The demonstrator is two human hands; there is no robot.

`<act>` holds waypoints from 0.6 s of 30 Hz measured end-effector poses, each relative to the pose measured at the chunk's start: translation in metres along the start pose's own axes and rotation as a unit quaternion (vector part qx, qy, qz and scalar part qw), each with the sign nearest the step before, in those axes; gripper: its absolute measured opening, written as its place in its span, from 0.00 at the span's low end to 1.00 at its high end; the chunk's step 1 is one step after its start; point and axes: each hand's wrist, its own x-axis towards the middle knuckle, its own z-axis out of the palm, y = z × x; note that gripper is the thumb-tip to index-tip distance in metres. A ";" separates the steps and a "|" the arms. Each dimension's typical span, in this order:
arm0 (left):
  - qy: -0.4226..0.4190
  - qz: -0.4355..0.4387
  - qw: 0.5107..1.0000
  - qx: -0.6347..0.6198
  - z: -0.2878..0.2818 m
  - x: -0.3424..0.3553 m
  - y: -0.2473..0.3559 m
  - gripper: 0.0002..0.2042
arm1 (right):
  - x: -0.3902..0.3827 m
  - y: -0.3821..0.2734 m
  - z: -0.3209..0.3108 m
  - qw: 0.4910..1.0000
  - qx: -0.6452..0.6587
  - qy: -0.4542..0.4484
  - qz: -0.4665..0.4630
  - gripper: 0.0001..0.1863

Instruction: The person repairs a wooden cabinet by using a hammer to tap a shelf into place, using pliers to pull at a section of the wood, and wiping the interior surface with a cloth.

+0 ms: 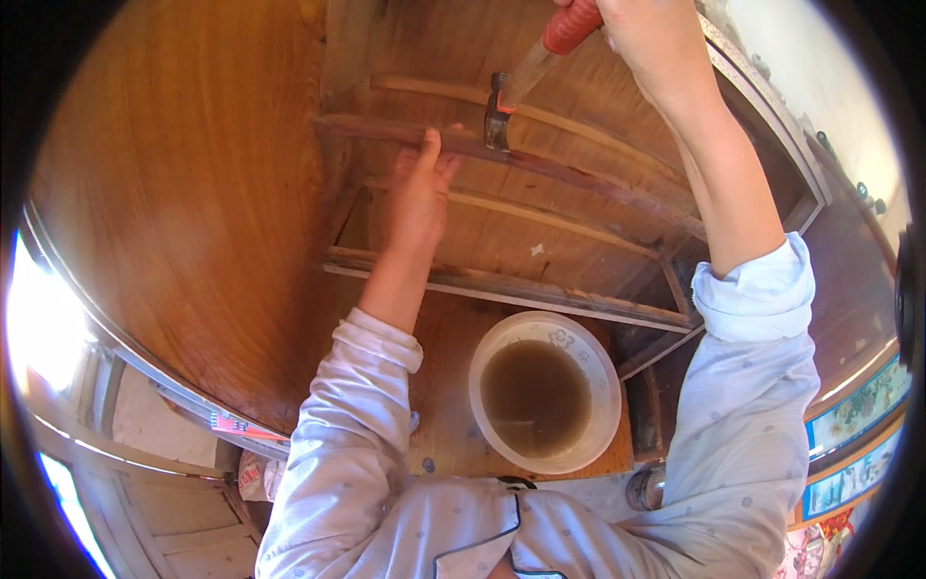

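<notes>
A: Can any print be made out?
B: A red-and-white label (231, 423) is seen at the lower edge of the wooden panel (183, 212); its print is too small to be read.
A: And the grasp?
B: The red grip of a hammer (530, 71) is enclosed by the right hand (644, 31), fingers curled tight (partly cut off by the upper edge). A dark wooden rail (588, 181) is met by the blurred left hand (419, 189), thumb upright; whether it is pinched cannot be told.
A: The hammer's head?
B: It is held at the rail, right of that thumb.
</notes>
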 end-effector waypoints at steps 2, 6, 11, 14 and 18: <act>0.005 0.004 1.000 -0.009 -0.001 0.000 0.000 0.16 | 0.001 -0.005 0.000 0.999 0.002 -0.007 0.043 0.14; 0.008 0.000 1.000 -0.001 0.004 -0.001 0.002 0.10 | 0.010 -0.002 -0.010 0.998 -0.027 -0.048 0.009 0.15; 0.006 0.003 1.000 0.007 0.004 -0.002 0.002 0.17 | 0.011 -0.011 -0.010 1.000 -0.005 -0.010 -0.029 0.14; -0.002 -0.013 1.000 -0.023 0.008 -0.004 0.004 0.16 | 0.016 0.007 -0.005 0.970 0.226 -0.018 -0.091 0.11; 0.038 -0.011 0.999 0.012 0.010 -0.002 0.000 0.15 | -0.017 -0.009 0.009 0.936 0.330 -0.011 -0.125 0.10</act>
